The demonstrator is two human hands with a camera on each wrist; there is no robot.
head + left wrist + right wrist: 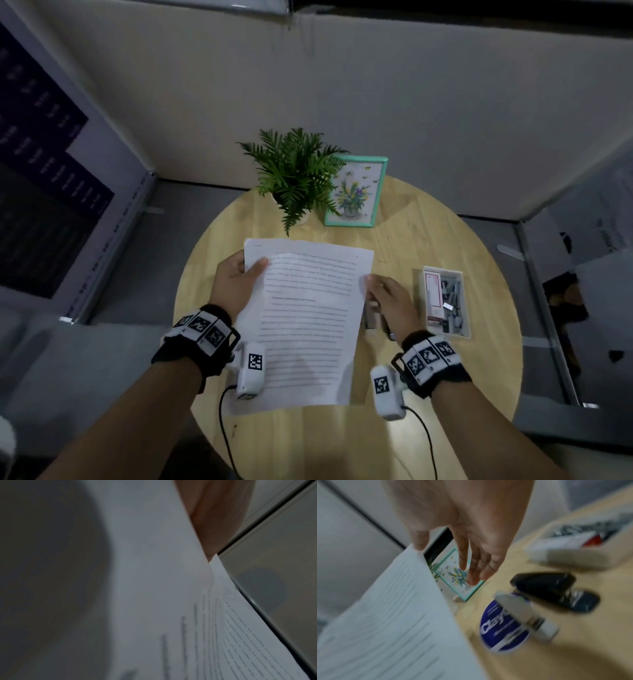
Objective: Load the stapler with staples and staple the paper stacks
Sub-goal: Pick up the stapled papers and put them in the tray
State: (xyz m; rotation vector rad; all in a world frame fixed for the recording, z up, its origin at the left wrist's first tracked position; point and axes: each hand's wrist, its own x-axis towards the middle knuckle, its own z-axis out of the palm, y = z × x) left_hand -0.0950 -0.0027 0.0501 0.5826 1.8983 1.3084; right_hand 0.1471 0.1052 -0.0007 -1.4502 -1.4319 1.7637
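Observation:
A stack of printed paper (pixel 308 318) is lifted off the round wooden table (pixel 308 442), tilted toward me. My left hand (pixel 246 270) grips its upper left edge, thumb on top and fingers hidden beneath. The left wrist view shows only the sheets (pixel 154 574) close up. My right hand (pixel 371 284) is at the stack's right edge. In the right wrist view its thumb touches the paper (pixel 393 615) while the fingers (pixel 471 568) hang straight and apart from it. The black stapler (pixel 556 588) lies shut on the table under that hand.
A white tray (pixel 460 329) at the right holds a staple box and several loose staple strips, also in the wrist view (pixel 573 555). A blue round lid (pixel 494 628) with a white-silver object on it lies beside the stapler. A potted fern (pixel 294 171) and teal picture frame (pixel 356 192) stand at the back.

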